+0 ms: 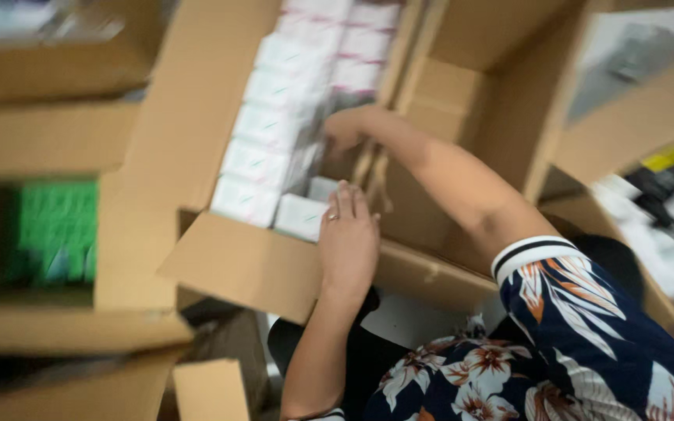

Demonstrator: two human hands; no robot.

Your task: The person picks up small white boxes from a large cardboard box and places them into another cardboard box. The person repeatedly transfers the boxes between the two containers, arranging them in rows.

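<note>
Left hand [347, 238] lies flat, fingers straight, on a small white box [299, 216] at the near edge of the open cardboard carton [247, 265]. Right hand [343, 131] reaches deeper inside; grip hidden, cannot tell. White packs with pink bands [290, 101] stacked in rows alongside. Green packs [56, 230] in a carton far left.

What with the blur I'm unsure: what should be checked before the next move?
1. Carton flaps open: ok.
2. Left hand flat on a white box, fingers extended: ok.
3. Right hand inside the carton, holding something: cannot tell, blurred.
4. Rows of white boxes lying in line: ok.
5. Free space by the right hand: cannot tell.
</note>
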